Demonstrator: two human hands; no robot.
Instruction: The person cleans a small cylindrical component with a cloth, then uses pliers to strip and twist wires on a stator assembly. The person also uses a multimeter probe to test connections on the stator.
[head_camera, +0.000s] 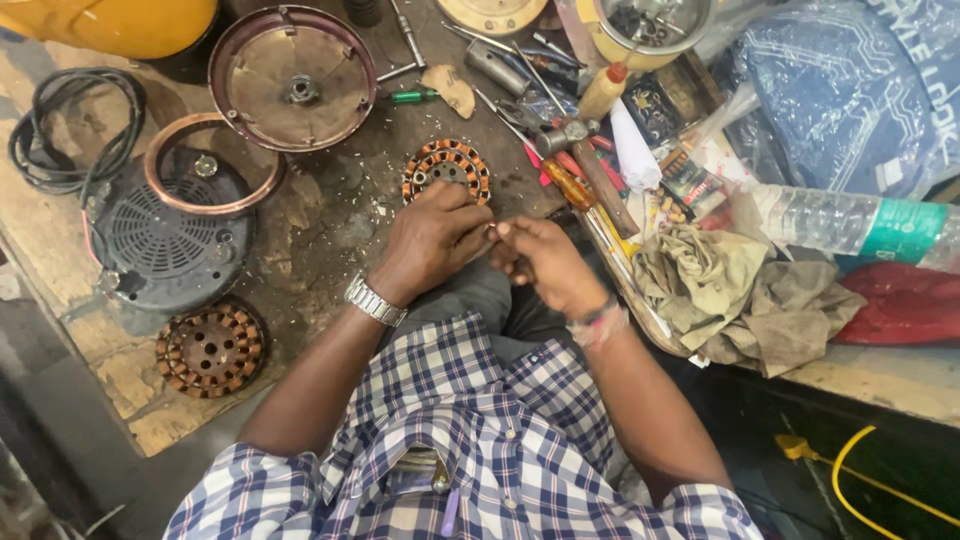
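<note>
Currently both hands meet at frame centre, just beside the small wound stator (447, 170), which lies on the workbench (330, 225) at about 12 o'clock from the hands. Left hand (432, 240) is curled narrow, fingertips pinched toward the right; its knuckles touch or overlap the stator's lower edge, contact not certain. Right hand (540, 262) is likewise pinched shut. Something very small sits between the two sets of fingertips, possibly a wire end; too small to identify.

Progress, judged from layout: the fan motor is already apart. Round metal cover (292, 75) lies open-side up at 11 o'clock, copper-coloured ring (212, 160) rests on the black grille housing (170, 235) at 9 o'clock, and a second, larger wound stator (208, 350) sits at 8 o'clock. The small stator's coils look in place, orange and dark. Reassembly not started; nothing is back on the housing.

Outward: hammer (590, 160) and orange-handled screwdriver (570, 187) at 1 o'clock, near the right hand. Crumpled rag (735, 290) at 3 o'clock, clear plastic bottle (860, 225) beyond it. Black coiled cable (70, 125) at 10 o'clock, well apart
</note>
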